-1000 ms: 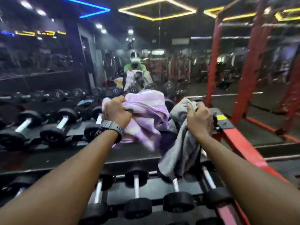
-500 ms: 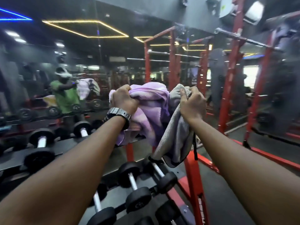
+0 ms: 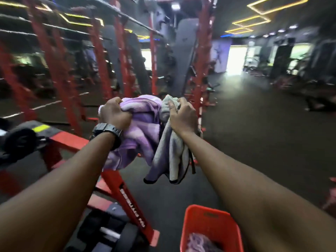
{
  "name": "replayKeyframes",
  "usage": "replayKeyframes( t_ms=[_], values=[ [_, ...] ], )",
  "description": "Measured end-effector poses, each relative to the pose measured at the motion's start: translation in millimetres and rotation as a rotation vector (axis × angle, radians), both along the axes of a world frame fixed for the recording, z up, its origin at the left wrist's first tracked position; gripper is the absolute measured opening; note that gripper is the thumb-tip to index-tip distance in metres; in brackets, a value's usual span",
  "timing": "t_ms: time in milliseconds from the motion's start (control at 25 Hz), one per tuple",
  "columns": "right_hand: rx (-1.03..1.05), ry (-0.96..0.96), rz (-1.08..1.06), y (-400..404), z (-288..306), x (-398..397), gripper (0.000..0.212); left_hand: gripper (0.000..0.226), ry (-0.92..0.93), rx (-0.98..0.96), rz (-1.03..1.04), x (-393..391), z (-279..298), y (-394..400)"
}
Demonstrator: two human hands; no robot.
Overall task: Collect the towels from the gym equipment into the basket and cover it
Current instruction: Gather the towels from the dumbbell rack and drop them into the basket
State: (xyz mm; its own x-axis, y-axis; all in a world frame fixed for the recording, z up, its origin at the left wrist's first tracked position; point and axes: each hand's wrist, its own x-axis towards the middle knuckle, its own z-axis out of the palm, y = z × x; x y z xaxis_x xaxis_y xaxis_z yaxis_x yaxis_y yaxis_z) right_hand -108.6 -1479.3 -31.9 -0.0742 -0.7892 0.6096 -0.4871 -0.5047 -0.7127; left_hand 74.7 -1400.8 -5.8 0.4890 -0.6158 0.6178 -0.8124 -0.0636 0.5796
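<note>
left hand point(image 3: 113, 115): fingers clenched tight on the purple towel point(image 3: 141, 131), mid-frame

right hand point(image 3: 182, 118): fingers closed round the grey towel point(image 3: 169, 155), which hangs long-ways straight down

basket point(image 3: 209, 218): red, bottom centre-right of the frame, on the floor (something purple already inside)

key bit: basket sits below both hands and toward the camera, right under the right forearm, so I'd guess the right hand is nearer for the drop

lid: can't see one

Dim interior. Glare from bright windows point(image 3: 236, 59) at far right; yellow ceiling strip lights point(image 3: 258, 20) overhead. Heavy motion blur throughout, edges bowed by wide-angle distortion.
</note>
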Motion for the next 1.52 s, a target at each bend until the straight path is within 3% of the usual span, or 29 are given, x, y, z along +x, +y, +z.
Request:
replayKeyframes(
  t_ms=[280,520,720,960,1120,1200,1280,1520],
  values=[
    [0.147,0.054,-0.175,-61.0,-104.8,-160.8,0.034,0.012,0.098,0.221,-0.299,-162.6,-104.7,-103.1],
    [0.34,0.058,-0.218,-88.1,-224.5,-218.4,0.035,0.008,0.231,0.302,-0.359,-234.2,-227.7,-149.0],
    [0.555,0.05,-0.221,-111.5,-380.7,-224.4,0.03,0.016,0.307,0.453,-0.327,-263.1,-389.1,-180.2],
    [0.736,0.013,-0.21,-92.4,-595.7,-211.8,0.039,0.023,0.46,0.636,-0.417,-286.5,-608.3,-163.4],
    [0.87,0.134,-0.234,-73.4,-686.0,-220.5,0.05,0.033,0.399,0.927,-0.687,-278.3,-698.1,-153.0],
    [0.928,0.207,-0.34,-68.3,-700.0,-230.1,0.05,0.048,0.218,1.098,-0.746,-273.5,-716.5,-152.8],
    [0.9,0.133,-0.419,-64.6,-686.2,-241.1,0.046,0.043,0.207,1.032,-0.727,-277.0,-703.7,-158.2],
    [0.706,-0.194,-0.603,-88.6,-530.1,-321.9,0.044,0.019,0.431,0.676,-0.841,-363.0,-529.5,-221.3]
  ],
)
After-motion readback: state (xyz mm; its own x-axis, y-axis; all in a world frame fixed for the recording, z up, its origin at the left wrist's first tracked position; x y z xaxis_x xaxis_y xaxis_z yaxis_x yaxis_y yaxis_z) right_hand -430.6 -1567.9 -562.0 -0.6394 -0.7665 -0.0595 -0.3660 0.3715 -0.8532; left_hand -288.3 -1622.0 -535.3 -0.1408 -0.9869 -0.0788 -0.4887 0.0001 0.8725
